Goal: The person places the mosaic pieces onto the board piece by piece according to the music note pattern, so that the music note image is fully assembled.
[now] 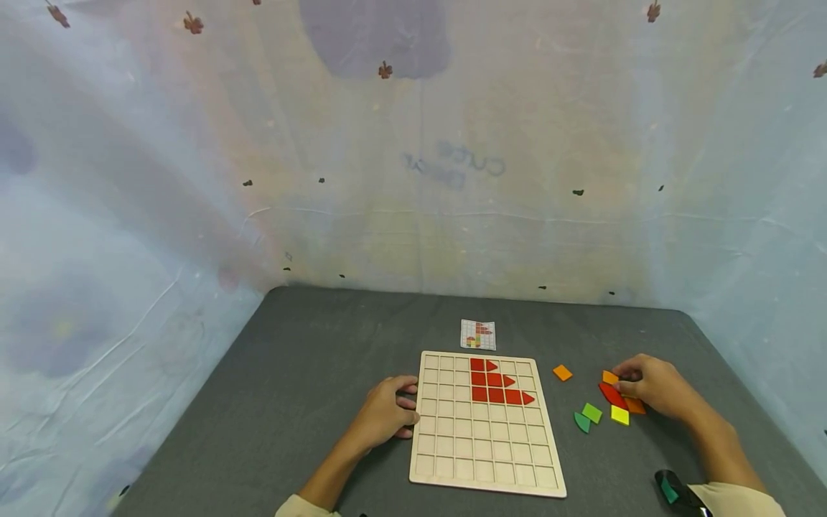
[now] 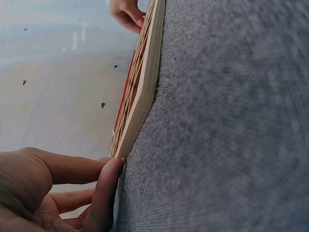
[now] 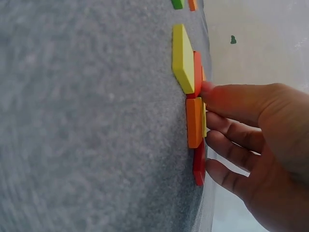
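A light wooden grid board [image 1: 481, 431] lies on the grey table, with rows of red square and pointed tiles [image 1: 496, 380] set in its upper right cells. My left hand [image 1: 386, 411] holds the board's left edge; in the left wrist view its thumb and finger pinch the rim. At the right, my right hand [image 1: 659, 386] is over a small group of loose tiles, its fingertips touching them. Around it lie a red leaf-shaped tile [image 1: 611, 394], an orange tile [image 1: 609, 377], another orange tile [image 1: 635, 406] and a yellow tile [image 1: 619, 415].
A small printed pattern card [image 1: 478, 334] lies just beyond the board. Between board and right hand are an orange square [image 1: 563, 373], a light green tile [image 1: 591, 413] and a dark green quarter-round tile [image 1: 582, 422]. A draped sheet [image 1: 413, 237] rises behind the table.
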A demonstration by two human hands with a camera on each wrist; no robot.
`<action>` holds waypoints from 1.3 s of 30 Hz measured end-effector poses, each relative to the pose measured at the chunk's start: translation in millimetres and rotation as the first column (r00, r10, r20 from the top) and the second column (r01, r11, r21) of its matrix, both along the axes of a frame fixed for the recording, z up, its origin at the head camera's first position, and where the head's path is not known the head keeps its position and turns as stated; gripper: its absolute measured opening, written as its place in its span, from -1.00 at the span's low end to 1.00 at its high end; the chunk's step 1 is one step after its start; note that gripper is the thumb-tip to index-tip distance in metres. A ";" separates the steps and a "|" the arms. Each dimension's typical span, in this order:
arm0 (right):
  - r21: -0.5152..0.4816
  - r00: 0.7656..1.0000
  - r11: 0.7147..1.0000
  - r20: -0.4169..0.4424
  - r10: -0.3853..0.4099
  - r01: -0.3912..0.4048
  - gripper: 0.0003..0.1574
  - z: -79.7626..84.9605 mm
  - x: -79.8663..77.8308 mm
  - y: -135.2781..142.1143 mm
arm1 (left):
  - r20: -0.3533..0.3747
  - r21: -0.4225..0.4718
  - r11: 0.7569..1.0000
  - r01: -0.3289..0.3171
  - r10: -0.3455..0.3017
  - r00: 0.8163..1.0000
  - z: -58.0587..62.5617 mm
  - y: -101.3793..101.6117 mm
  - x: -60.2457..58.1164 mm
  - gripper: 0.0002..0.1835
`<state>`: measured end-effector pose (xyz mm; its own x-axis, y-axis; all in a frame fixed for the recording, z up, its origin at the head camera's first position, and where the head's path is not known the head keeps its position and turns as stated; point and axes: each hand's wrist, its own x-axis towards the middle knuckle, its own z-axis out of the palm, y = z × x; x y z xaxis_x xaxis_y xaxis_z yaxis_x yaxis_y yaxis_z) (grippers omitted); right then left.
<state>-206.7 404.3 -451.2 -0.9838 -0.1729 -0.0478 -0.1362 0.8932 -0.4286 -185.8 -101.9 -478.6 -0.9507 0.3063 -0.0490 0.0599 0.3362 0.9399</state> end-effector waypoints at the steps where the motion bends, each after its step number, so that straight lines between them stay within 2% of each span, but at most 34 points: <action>1: 0.006 1.000 1.000 -0.006 0.003 -0.003 -0.69 -0.7 0.1 0.0 | -0.003 -0.001 1.000 -0.002 0.002 1.000 -0.2 0.1 0.0 -0.30; 9: 0.015 0.999 1.000 -0.034 0.011 -0.010 -0.69 -1.5 2.4 -2.7 | -0.013 0.020 1.000 -0.007 0.007 1.000 -1.5 -0.1 1.0 -0.28; 14: -0.005 0.996 1.000 -0.086 0.007 -0.007 -0.70 -1.7 7.8 -13.8 | -0.008 0.030 1.000 -0.006 0.006 1.000 -0.6 0.4 1.1 -0.28; 23: -0.015 0.994 0.999 -0.099 0.046 -0.047 -0.72 0.7 15.4 -51.4 | 0.016 0.027 1.000 -0.006 0.006 1.000 1.9 0.2 1.0 -0.28; 39: -0.065 0.979 0.985 -0.141 0.148 -0.159 -0.75 4.2 26.8 -123.2 | 0.008 0.048 0.999 -0.003 0.002 1.000 1.7 0.3 1.4 -0.28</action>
